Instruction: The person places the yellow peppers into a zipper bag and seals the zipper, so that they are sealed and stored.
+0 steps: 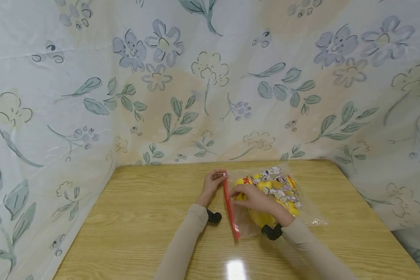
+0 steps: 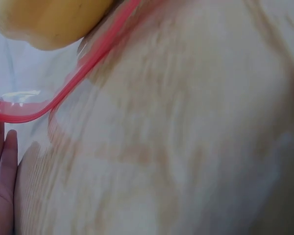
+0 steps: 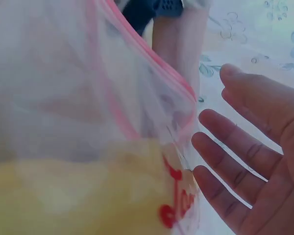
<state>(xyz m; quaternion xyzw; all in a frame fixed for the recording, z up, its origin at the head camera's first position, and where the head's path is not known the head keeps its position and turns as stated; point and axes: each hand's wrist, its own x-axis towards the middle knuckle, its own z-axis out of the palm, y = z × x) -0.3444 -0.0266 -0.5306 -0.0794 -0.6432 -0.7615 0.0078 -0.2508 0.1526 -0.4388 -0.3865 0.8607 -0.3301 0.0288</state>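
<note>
A clear plastic zip bag (image 1: 306, 206) with red lettering and printed cartoon figures lies on the table, a yellow rounded thing (image 1: 259, 217) inside it. The kind of that yellow thing (image 2: 49, 22) cannot be made out through the plastic. Along the bag's left side runs its red zip edge (image 1: 231, 212); in the right wrist view the two red rims (image 3: 154, 56) stand apart. My left hand (image 1: 213, 182) pinches the far end of the red edge. My right hand (image 1: 253, 197) hovers over the bag beside the zip edge, its fingers (image 3: 235, 164) spread and holding nothing.
The wood-grain table (image 1: 143, 217) extends around the bag on all sides. Floral cloth (image 1: 210, 97) hangs behind the table and at both sides. Dark wrist cameras (image 1: 272, 232) sit on both wrists.
</note>
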